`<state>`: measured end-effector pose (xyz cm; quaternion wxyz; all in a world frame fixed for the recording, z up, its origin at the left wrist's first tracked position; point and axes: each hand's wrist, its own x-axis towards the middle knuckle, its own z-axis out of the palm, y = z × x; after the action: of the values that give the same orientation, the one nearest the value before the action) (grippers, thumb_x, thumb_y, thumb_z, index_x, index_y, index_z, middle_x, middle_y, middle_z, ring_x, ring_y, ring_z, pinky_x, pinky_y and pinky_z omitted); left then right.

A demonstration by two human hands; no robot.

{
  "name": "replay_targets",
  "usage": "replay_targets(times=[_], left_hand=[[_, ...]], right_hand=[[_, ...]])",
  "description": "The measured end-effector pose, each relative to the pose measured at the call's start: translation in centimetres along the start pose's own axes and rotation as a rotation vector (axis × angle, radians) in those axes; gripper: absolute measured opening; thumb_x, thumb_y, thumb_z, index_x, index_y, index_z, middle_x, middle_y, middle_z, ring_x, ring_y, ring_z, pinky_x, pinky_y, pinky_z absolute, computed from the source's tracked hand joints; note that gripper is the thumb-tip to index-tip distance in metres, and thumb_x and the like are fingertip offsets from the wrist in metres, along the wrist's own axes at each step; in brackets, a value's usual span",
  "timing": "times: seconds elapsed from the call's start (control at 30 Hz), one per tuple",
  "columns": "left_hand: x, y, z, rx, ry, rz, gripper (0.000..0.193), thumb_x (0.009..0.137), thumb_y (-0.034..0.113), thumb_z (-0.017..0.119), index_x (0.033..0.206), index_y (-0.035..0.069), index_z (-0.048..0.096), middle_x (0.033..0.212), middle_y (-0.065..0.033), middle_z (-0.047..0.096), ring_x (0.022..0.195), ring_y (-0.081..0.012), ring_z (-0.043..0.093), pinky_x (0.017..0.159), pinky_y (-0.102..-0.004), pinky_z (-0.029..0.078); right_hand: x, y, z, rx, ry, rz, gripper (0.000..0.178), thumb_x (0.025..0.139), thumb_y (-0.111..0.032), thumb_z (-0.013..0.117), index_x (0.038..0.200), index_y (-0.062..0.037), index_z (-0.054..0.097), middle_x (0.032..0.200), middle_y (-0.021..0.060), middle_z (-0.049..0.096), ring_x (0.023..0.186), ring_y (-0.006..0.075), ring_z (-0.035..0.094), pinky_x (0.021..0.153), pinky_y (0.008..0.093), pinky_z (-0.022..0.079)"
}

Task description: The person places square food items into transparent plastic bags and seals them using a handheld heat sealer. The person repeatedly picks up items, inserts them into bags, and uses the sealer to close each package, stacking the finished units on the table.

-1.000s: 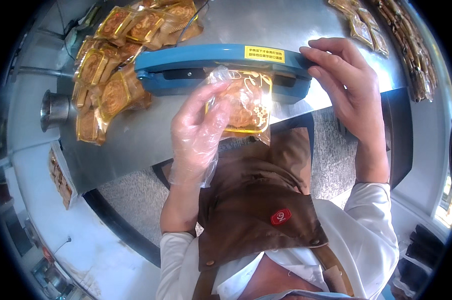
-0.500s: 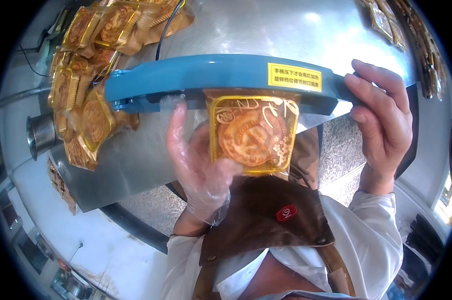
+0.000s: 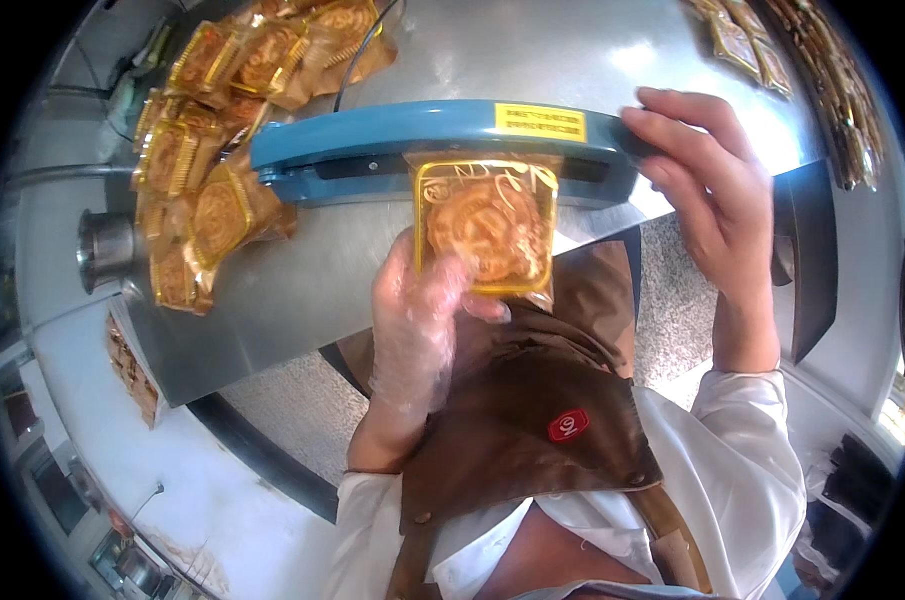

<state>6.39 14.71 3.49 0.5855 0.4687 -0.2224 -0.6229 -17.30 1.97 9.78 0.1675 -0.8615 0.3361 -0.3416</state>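
My left hand [image 3: 412, 320], in a clear plastic glove, grips the lower left edge of a wrapped mooncake [image 3: 487, 228]. The round golden pastry sits in a square gold-rimmed tray inside a clear bag. Its top edge lies at the jaw of a blue bag sealer [image 3: 392, 130], below the long pressing arm. Bare, my right hand [image 3: 707, 175] has its fingertips closed around the black handle at that arm's right end; its thumb is beneath. The exact gap between arm and bag edge is hard to tell.
Several wrapped mooncakes [image 3: 217, 215] are heaped left of the sealer on the metal table [image 3: 242, 310]. A steel cup [image 3: 104, 250] stands beside them. A black cord [image 3: 357, 55] runs behind the sealer. More packs [image 3: 737, 45] lie at the far right.
My left hand has shifted from spread fingers beside the pack to a grip on its lower left edge. The right hand and sealer handle appear lower over the base; the view has also shifted.
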Motion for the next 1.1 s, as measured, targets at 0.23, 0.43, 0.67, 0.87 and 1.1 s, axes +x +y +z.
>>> replay_targets(times=[0.23,0.43,0.67,0.87,1.1], left_hand=[[0.9,-1.0,-1.6,-0.003,-0.034,0.115,0.037,0.102,0.015,0.064,0.131,-0.005,0.055,0.114,-0.0161,0.071,0.089,-0.0215,0.074,0.062,-0.0301,0.064],[-0.7,-2.5,-1.4,-0.017,-0.110,0.200,0.044,0.101,0.018,0.066,0.133,-0.009,0.052,0.117,-0.0204,0.071,0.092,-0.0259,0.076,0.062,-0.0338,0.068],[-2.9,-3.4,1.9,0.069,-0.209,0.137,0.043,0.100,0.017,0.067,0.131,-0.007,0.052,0.117,-0.0170,0.069,0.093,-0.0227,0.074,0.065,-0.0306,0.066],[-2.7,-5.6,7.0,0.194,-0.382,-0.054,0.063,0.097,0.025,0.075,0.142,-0.007,0.044,0.125,-0.0176,0.064,0.100,-0.0212,0.071,0.071,-0.0274,0.064],[-2.5,-6.4,5.6,0.225,-0.366,0.019,0.073,0.101,0.027,0.071,0.155,-0.001,0.032,0.142,-0.0221,0.052,0.109,-0.0231,0.068,0.078,-0.0306,0.063]], right_hand=[[1.2,0.3,1.6,-0.018,0.205,-0.170,0.020,0.095,-0.010,0.073,0.115,-0.0069,0.076,0.114,0.0137,0.070,0.092,0.0289,0.072,0.079,0.0354,0.057],[2.8,-3.5,-1.3,0.118,0.311,-0.214,0.031,0.100,-0.004,0.066,0.131,-0.0061,0.069,0.123,0.0095,0.069,0.079,0.0140,0.068,0.069,0.0261,0.054],[-9.6,-2.3,-1.3,0.653,-0.064,0.618,0.045,0.096,-0.027,0.072,0.132,0.0000,0.064,0.103,0.0050,0.073,0.070,0.0101,0.066,0.059,0.0252,0.054],[-14.9,-1.3,0.8,1.195,0.064,0.883,0.032,0.097,-0.020,0.072,0.115,0.0052,0.065,0.077,0.0016,0.066,0.054,0.0053,0.057,0.048,0.0198,0.044],[-12.6,13.0,-5.2,0.751,0.398,1.028,0.033,0.103,-0.031,0.065,0.106,0.0011,0.066,0.085,0.0101,0.071,0.061,0.0138,0.067,0.051,0.0238,0.055]])
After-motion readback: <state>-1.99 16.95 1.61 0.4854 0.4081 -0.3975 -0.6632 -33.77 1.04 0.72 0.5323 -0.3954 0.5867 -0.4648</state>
